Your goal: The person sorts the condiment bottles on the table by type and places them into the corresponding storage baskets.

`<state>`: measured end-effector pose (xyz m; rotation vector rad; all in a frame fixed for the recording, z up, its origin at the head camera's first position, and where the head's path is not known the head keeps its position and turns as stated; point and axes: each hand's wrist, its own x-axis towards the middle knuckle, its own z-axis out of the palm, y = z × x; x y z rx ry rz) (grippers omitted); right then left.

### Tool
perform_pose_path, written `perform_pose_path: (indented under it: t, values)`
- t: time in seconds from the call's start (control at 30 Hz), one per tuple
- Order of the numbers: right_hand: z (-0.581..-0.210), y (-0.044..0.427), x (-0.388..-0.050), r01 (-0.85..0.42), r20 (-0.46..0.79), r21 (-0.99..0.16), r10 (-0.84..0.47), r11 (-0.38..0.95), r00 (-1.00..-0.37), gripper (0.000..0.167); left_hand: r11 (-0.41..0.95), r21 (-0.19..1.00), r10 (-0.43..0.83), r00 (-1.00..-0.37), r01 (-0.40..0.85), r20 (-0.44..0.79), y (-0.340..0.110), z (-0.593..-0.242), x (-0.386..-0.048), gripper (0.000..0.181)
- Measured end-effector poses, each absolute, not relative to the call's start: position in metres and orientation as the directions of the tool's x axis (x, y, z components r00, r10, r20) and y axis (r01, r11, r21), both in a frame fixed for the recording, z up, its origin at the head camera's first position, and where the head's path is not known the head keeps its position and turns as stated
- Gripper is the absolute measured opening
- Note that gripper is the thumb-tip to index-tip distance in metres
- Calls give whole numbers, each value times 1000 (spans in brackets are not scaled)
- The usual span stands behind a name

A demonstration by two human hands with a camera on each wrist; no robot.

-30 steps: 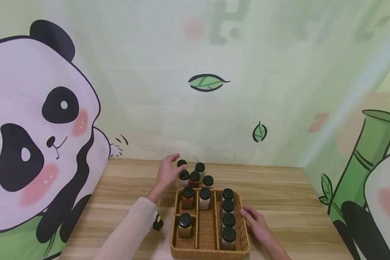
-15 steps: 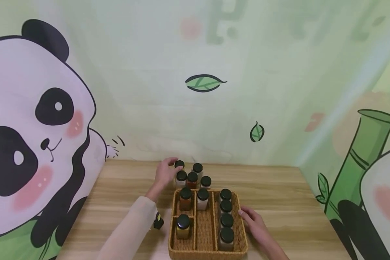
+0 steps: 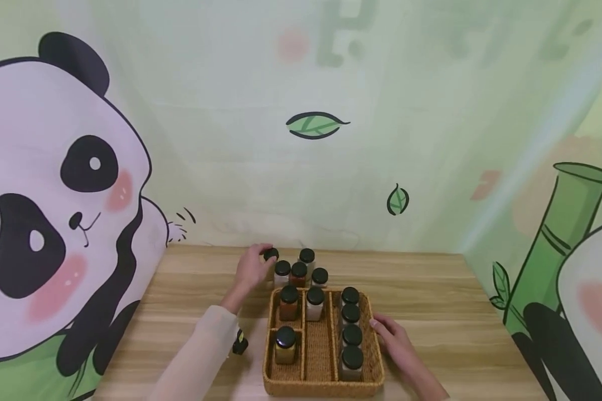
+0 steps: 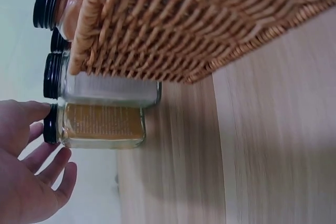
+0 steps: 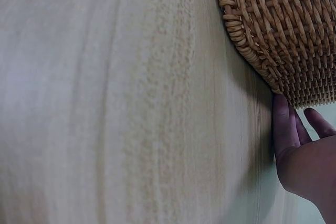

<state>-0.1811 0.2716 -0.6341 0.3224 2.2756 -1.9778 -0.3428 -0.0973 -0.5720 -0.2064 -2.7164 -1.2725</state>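
My left hand (image 3: 251, 268) pinches the black lid of a jar (image 3: 271, 254) behind the basket's left corner. In the left wrist view the left hand (image 4: 31, 163) has thumb and fingers round the lid of this jar of yellow-brown powder (image 4: 105, 124), which stands upright beside a jar of pale contents (image 4: 110, 87). At the wicker basket's (image 3: 323, 388) right side, my right hand (image 3: 398, 346) rests its fingers against the wall. The right wrist view shows the right hand (image 5: 302, 145) with relaxed fingers touching the basket (image 5: 294, 35) low down.
Several black-lidded jars stand behind the basket, among them a red one (image 3: 298, 274). Inside it are four jars along the right compartment (image 3: 352, 359), a white one (image 3: 315, 303), an orange-red one (image 3: 288, 303) and a yellow one (image 3: 285, 345). A small black object (image 3: 239, 342) lies left.
My left hand has closed on the rear-left jar's lid and moved it a little to the left, away from the other jars. The right hand stays at the basket's side.
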Motion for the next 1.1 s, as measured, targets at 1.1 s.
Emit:
perform_pose_path:
  t: [1.1]
  values:
    - [-637, 271, -185, 237, -228, -962, 76, 135, -971, 60, 628, 696, 207, -937, 348, 282, -156, -510, -296, 55]
